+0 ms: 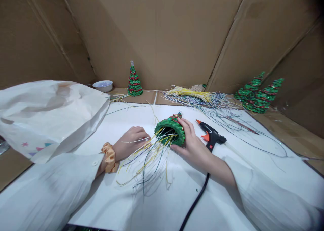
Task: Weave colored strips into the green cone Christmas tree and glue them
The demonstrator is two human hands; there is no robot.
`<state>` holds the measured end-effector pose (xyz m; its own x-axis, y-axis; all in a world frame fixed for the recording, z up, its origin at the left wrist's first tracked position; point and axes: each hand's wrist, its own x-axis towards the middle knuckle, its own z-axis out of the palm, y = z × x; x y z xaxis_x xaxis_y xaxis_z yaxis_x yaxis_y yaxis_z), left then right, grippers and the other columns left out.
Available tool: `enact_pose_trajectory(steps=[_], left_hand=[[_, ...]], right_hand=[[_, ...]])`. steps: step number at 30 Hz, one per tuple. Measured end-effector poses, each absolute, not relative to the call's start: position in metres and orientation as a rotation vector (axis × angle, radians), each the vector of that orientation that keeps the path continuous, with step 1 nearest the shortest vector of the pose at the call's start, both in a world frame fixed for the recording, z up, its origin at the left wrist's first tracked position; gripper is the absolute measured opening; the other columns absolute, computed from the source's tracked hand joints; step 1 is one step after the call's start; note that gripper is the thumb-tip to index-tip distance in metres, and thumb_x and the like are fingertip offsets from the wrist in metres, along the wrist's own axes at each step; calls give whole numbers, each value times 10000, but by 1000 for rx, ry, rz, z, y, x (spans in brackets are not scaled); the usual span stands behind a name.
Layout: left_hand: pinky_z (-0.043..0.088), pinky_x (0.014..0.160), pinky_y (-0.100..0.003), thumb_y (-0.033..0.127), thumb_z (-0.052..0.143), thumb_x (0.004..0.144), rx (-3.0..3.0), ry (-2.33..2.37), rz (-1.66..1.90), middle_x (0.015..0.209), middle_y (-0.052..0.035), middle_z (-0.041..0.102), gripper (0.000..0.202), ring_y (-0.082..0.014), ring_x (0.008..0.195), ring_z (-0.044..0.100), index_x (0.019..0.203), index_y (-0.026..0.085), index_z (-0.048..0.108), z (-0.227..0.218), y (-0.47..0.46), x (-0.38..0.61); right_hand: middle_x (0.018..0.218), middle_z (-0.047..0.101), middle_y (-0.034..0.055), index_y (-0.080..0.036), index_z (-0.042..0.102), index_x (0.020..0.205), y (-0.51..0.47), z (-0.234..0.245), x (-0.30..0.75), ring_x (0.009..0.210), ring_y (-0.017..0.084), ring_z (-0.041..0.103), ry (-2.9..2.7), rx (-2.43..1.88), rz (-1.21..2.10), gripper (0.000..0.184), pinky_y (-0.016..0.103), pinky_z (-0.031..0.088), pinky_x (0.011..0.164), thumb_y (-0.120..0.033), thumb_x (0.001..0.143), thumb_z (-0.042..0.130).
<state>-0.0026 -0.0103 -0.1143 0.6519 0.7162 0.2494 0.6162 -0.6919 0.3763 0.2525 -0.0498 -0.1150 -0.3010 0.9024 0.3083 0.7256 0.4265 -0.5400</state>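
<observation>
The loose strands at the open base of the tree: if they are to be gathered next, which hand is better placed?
Probably the left hand: it is right beside the strands, while the right hand holds the tree. Whether the left already pinches a strand is unclear.

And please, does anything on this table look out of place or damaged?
No clear damage. The wire bundle behind the glue gun looks untidy, straggling over the white surface. A tiny green bit lies alone left of the black cord, perhaps fallen. The nearest tree is tipped, but the right hand holds it.
</observation>
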Motion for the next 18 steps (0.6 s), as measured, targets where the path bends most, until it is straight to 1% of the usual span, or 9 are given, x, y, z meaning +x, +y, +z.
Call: enact_pose_trajectory(steps=[3, 6, 7, 9, 11, 15, 18], left_hand=[[384, 712, -273, 354, 409, 880, 2518, 916, 614, 752, -55, 563, 311, -145, 725, 485, 795, 141, 619, -117, -12, 7], [395, 643, -238, 356, 345, 903, 2308, 872, 714, 713, -43, 555, 360, -126, 667, 487, 850, 127, 618, -117, -14, 10], [397, 631, -228, 354, 341, 905, 2266, 885, 721, 728, -42, 565, 358, -121, 667, 497, 875, 126, 616, -116, -15, 10], [406, 657, -218, 345, 365, 898, 2225, 930, 713, 804, -43, 589, 320, -122, 721, 524, 929, 133, 603, -114, -18, 11], [409, 674, -218, 351, 409, 881, 2189, 1000, 706, 840, -33, 595, 272, -123, 749, 527, 938, 148, 582, -113, -19, 13], [393, 645, -231, 359, 396, 881, 2363, 1070, 616, 774, -20, 558, 262, -118, 692, 487, 838, 159, 560, -118, -16, 16], [378, 698, -271, 347, 419, 865, 2600, 992, 584, 750, -31, 561, 261, -135, 707, 480, 769, 157, 570, -121, -14, 19]], right_hand=[[1439, 162, 146, -230, 102, 1410, -50, -116, 252, 1173, 313, 456, -2116, -1355, 396, 811, 447, 471, 884, -343, 763, 578], [1440, 155, 152, -225, 95, 1410, -50, -116, 252, 1162, 317, 465, -2122, -1361, 399, 813, 449, 475, 877, -347, 765, 575], [1440, 154, 153, -225, 95, 1409, -50, -116, 252, 1155, 319, 471, -2124, -1366, 397, 810, 452, 476, 874, -348, 766, 572], [1442, 149, 155, -226, 87, 1408, -50, -116, 252, 1139, 322, 484, -2129, -1373, 390, 809, 460, 481, 863, -349, 768, 568], [1443, 146, 157, -230, 79, 1408, -50, -116, 252, 1127, 323, 495, -2134, -1375, 382, 808, 465, 484, 854, -350, 771, 562], [1445, 145, 157, -231, 85, 1408, -49, -116, 251, 1123, 327, 497, -2137, -1384, 374, 797, 468, 482, 856, -358, 776, 554], [1450, 136, 158, -223, 93, 1409, -50, -116, 251, 1124, 330, 496, -2137, -1383, 378, 796, 460, 480, 859, -362, 775, 554]])
